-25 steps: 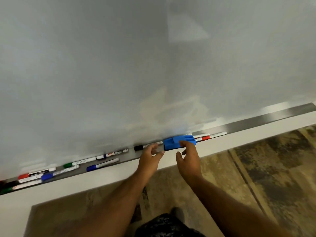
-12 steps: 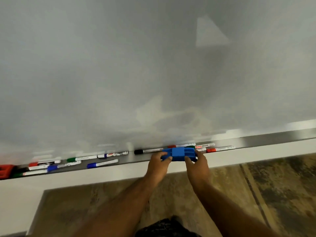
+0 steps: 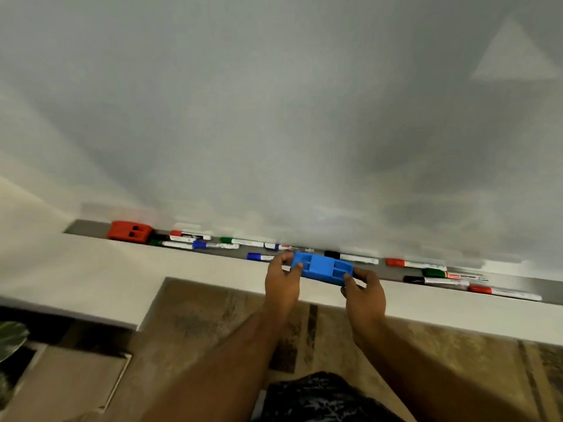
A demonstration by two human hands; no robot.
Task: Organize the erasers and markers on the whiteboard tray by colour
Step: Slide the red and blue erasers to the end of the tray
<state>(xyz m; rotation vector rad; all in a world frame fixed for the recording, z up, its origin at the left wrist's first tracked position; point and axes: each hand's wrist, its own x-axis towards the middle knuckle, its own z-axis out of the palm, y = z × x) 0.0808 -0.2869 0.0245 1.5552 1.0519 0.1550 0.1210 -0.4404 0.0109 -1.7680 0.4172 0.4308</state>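
Observation:
A blue eraser (image 3: pixel 322 267) is held over the grey whiteboard tray (image 3: pixel 86 227) between both hands. My left hand (image 3: pixel 281 281) grips its left end and my right hand (image 3: pixel 364 292) grips its right end. A red eraser (image 3: pixel 129 230) lies at the tray's far left. Markers lie along the tray: a red one (image 3: pixel 189 234), green ones (image 3: pixel 240 241) (image 3: pixel 434 272), blue ones (image 3: pixel 214 245) (image 3: pixel 259 256), a black one (image 3: pixel 350 256) behind the eraser, a second black one (image 3: pixel 435 280), and red ones (image 3: pixel 414 264) (image 3: pixel 504 293) to the right.
The whiteboard (image 3: pixel 274 117) fills the view above the tray. Below the tray runs a pale wall ledge (image 3: pixel 122 275), then patterned floor (image 3: pixel 213 318). A plant leaf (image 3: pixel 12 338) and a pale box (image 3: pixel 67 379) sit at the lower left.
Both hands have closed on the ends of the blue eraser and lifted it slightly off the tray. The view has swung left, bringing the red eraser fully into sight.

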